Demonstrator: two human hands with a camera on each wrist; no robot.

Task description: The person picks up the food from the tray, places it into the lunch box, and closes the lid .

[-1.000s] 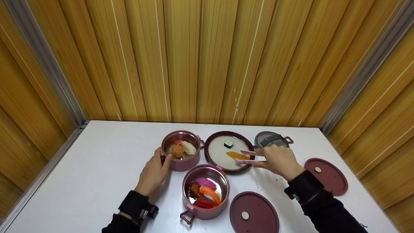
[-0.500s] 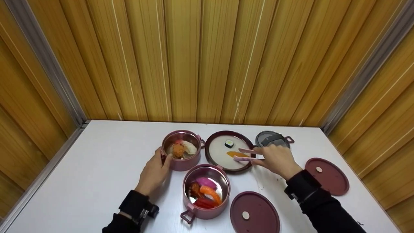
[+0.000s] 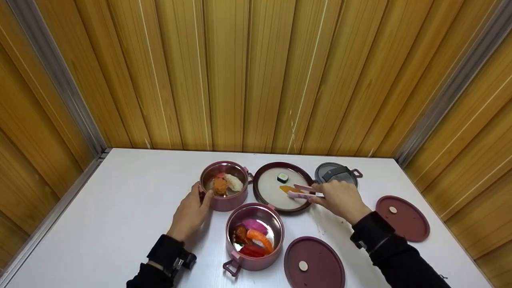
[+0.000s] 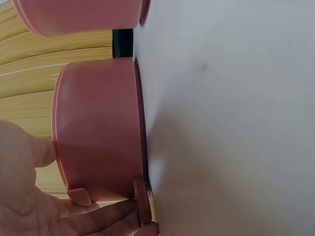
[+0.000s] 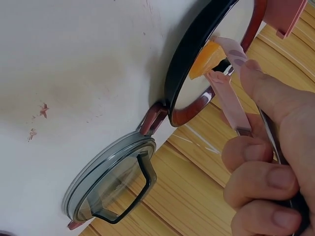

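I am watching my right hand gripping a pair of pink tongs, fingers curled round the handles. The tong tips are closing on the orange sushi piece, which is lying on the pale inside of the dark-rimmed plate; in the right wrist view the orange piece is sitting between the two pink tips, just beyond my fingertips. A small maki roll is resting farther back on the same plate, apart from the tongs.

My left hand is steadying the far pink bowl, thumb and fingers lying against its outer wall; the left wrist view is showing the fingers relaxed beside the bowl's base.

The near pink bowl is holding several coloured sushi pieces. A grey glass lid is lying just behind my right hand, and two maroon lids are lying flat on the white table.
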